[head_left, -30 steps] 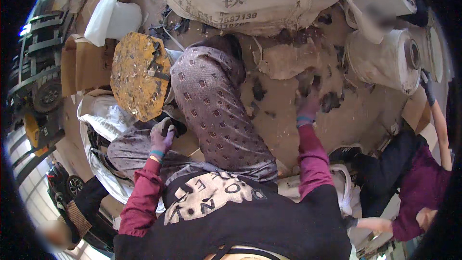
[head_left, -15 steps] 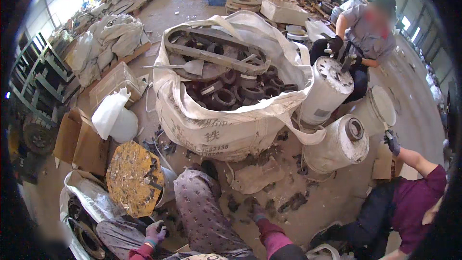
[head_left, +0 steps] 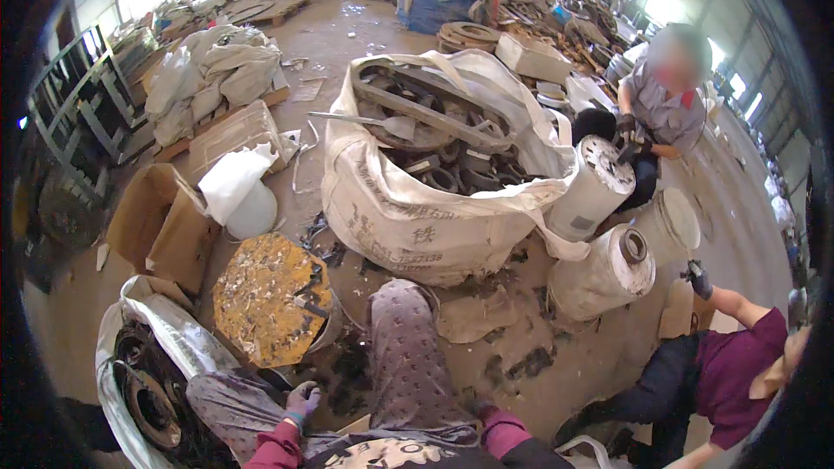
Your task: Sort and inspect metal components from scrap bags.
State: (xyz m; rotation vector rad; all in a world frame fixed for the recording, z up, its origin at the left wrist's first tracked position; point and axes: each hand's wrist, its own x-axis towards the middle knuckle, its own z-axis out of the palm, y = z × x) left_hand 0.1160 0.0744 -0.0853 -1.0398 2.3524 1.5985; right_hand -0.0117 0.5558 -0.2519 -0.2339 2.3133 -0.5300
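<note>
My left hand (head_left: 303,400), in a grey-purple glove, is beside my left knee with its fingers curled in; whatever they hold, if anything, is hidden. My right hand (head_left: 478,403) lies low by my right thigh, small and dark, its fingers not readable. Nearest my left hand is a drum with an octagonal yellow top (head_left: 271,297) strewn with dark and pale scraps. Left of it, a white sack (head_left: 165,326) holds black ring-shaped parts (head_left: 149,408). Ahead stands a large white bulk bag (head_left: 391,230) full of dark metal rings, with a long-handled scoop (head_left: 400,127) lying on them.
White drums (head_left: 599,282) stand right of the bag. A person in grey (head_left: 665,108) works over one drum; another in maroon (head_left: 743,365) reaches out at right. Cardboard boxes (head_left: 161,230) and a white bucket (head_left: 252,211) stand left. Dark scraps (head_left: 530,363) litter the floor.
The view has shifted, so the bag and yellow top sit further right in it. My left hand stays by my knee; my right arm is drawn in closer to my thigh.
</note>
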